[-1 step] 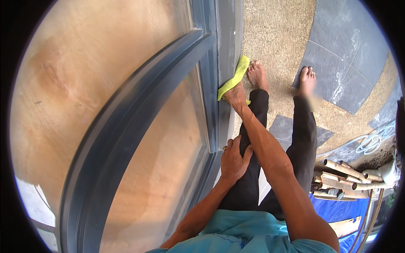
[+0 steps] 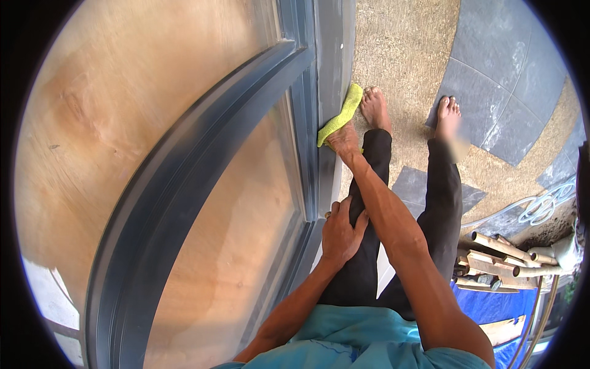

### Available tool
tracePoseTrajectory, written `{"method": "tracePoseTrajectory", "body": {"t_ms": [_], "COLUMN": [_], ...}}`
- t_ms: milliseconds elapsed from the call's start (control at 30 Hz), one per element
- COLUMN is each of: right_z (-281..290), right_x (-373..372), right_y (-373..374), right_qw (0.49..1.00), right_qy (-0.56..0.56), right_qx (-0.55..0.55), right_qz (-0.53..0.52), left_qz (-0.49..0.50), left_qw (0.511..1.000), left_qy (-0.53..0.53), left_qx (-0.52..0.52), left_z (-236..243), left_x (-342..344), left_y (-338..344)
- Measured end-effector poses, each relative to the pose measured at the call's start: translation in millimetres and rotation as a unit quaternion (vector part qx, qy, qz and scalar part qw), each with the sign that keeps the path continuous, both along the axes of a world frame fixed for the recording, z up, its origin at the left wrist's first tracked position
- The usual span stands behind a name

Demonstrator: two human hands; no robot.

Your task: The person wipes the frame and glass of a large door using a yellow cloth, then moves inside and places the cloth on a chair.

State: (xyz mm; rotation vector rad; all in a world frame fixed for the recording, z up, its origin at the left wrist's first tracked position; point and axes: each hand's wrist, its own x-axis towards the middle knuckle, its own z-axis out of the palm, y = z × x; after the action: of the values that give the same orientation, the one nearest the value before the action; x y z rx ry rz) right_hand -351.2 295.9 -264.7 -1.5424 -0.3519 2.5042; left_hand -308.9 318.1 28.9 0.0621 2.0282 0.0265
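A yellow-green cloth (image 2: 342, 118) is bunched under my right hand (image 2: 344, 140), which presses it on the grey ledge (image 2: 335, 58) along the foot of the window frame. One end of the cloth sticks out toward my left foot; my fingers are mostly hidden beneath it. My left hand (image 2: 342, 234) is wrapped round my bent left knee in dark trousers (image 2: 362, 270), the thumb on one side and the fingers on the other. My right forearm reaches across above that leg.
Left of me stands a dark grey frame (image 2: 203, 172) with large glass panes (image 2: 233, 246). My bare feet rest on pebbled ground (image 2: 405, 55) beside dark slate tiles (image 2: 491, 67). At right lie a coiled pale hose (image 2: 541, 209), stacked wood and poles (image 2: 501, 264), and a blue tarp (image 2: 491, 304).
The cloth's far end has shifted slightly toward me under my right hand. My left hand and both feet stay in place.
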Motion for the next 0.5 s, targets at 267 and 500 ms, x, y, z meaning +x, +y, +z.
{"method": "tracePoseTrajectory", "body": {"t_ms": [267,500], "right_z": [25.6,6.8], "right_x": [-64.8,-62.4], "right_y": [117.5,108.3], "right_qw": [0.829,0.828], "right_qy": [-0.044,-0.111], "right_qx": [0.43,0.412], "right_qz": [0.355,0.363], "left_qz": [0.026,0.034], "left_qw": [0.999,0.999], "left_qy": [0.026,0.005], "left_qx": [0.007,0.012], "left_z": [2.2,-2.3], "left_x": [10.9,18.3], "left_y": [-15.5,-17.7]}}
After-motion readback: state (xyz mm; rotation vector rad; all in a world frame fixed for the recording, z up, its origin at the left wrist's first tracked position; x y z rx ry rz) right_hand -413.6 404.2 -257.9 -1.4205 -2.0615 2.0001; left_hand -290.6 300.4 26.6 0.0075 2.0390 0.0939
